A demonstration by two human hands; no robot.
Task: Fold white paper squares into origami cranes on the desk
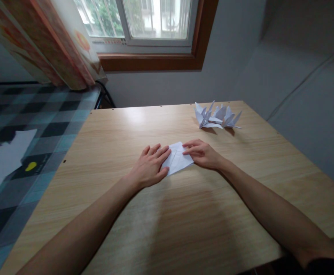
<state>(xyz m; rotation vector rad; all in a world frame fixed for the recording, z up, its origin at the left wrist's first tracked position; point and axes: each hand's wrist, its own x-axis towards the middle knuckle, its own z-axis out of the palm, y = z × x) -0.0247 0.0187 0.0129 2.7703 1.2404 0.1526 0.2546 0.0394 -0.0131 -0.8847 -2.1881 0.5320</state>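
Note:
A small folded sheet of white paper (177, 159) lies on the wooden table, with crease lines on its upper face. My left hand (151, 166) rests flat over its left side, fingers spread and thumb near the lower edge. At the upper right side of the paper, my right hand (203, 153) has its fingers and thumb closed on it; its palm hides that edge. Farther back on the right stand white origami cranes (205, 116) with pointed wings, close together and touching neither hand.
The light wooden table (121, 233) reaches toward the window wall. To its left is a surface with a checked cloth (55, 109), bearing torn white paper (10, 156). A patterned curtain (60, 42) hangs beside the window (155, 19). A cable (307, 78) runs along the right wall.

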